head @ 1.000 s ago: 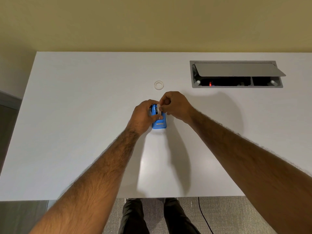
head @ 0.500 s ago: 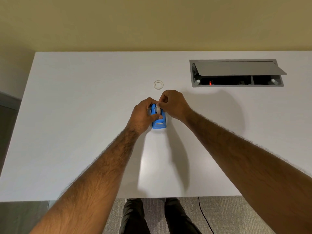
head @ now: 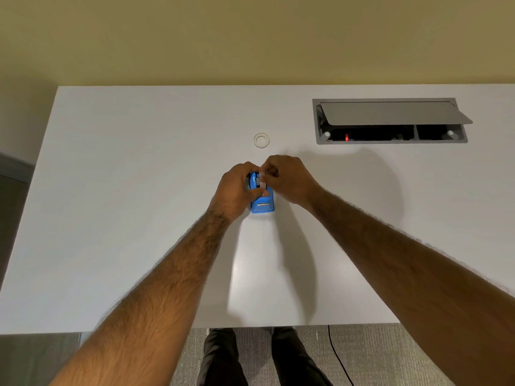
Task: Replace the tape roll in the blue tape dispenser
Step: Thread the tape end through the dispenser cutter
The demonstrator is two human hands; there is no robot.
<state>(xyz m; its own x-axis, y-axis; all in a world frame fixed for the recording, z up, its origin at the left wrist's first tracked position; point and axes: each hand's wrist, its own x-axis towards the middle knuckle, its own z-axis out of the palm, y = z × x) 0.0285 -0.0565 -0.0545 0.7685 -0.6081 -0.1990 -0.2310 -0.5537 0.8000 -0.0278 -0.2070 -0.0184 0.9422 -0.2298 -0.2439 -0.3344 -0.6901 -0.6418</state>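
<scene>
White desk [head: 139, 218], left fingers [head: 257, 192] gripping blue dispenser [head: 263, 208], right fingers [head: 269, 174] seemingly pinching tape strip [head: 262, 181]

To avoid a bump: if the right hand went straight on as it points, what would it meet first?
The right hand would probably meet the left hand, across the blue tape dispenser between them.

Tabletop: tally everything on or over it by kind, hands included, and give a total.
Tape dispensers: 1, the blue tape dispenser
Tape strips: 1, the tape strip drawn over the dispenser
Loose rings: 1, the white ring
Cable hatches: 1, the grey cable hatch
Hands: 2, the left hand and the right hand
Total: 6
</scene>
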